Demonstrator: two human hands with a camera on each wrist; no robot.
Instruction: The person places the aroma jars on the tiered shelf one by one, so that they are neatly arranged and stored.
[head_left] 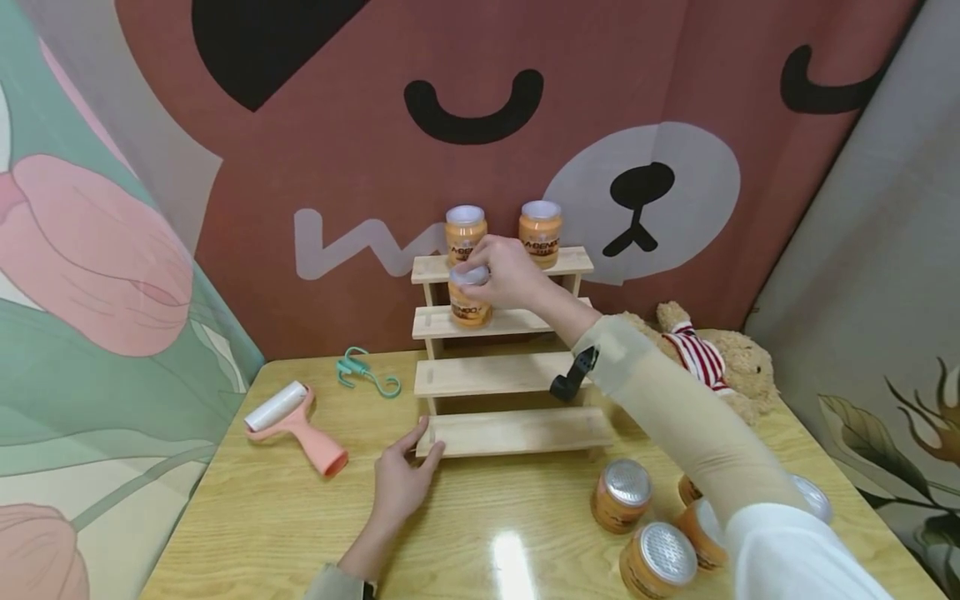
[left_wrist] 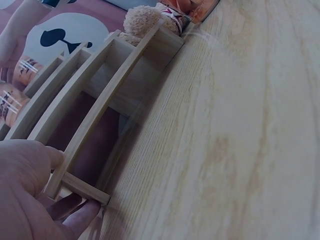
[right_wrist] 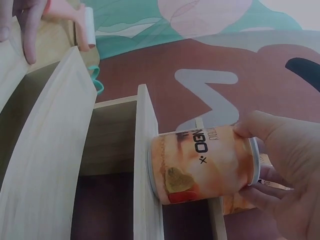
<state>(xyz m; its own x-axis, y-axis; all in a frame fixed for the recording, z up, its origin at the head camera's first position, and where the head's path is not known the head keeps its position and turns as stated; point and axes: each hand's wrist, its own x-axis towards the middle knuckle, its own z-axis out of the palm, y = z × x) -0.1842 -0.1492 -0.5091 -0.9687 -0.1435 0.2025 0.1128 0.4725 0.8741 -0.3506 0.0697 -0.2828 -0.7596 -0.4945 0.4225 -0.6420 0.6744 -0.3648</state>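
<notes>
My right hand (head_left: 510, 273) pinches the top of an orange can (right_wrist: 205, 165) that stands on the left part of the wooden step shelf's third tier. Its label faces outward. On the top tier stand two more orange cans, one (head_left: 465, 229) behind my fingers and another (head_left: 540, 233) at the right. My left hand (head_left: 402, 482) grips the lower left corner of the wooden shelf (head_left: 517, 432), thumb on the board and fingers at its side, as the left wrist view (left_wrist: 25, 190) shows. The two lower tiers carry nothing.
Several orange cans (head_left: 621, 496) with silver lids stand at the table's front right, partly behind my right arm. A teddy bear (head_left: 738, 367) lies right of the shelf. To the left are a pink lint roller (head_left: 307, 433) and a teal hook (head_left: 367, 372).
</notes>
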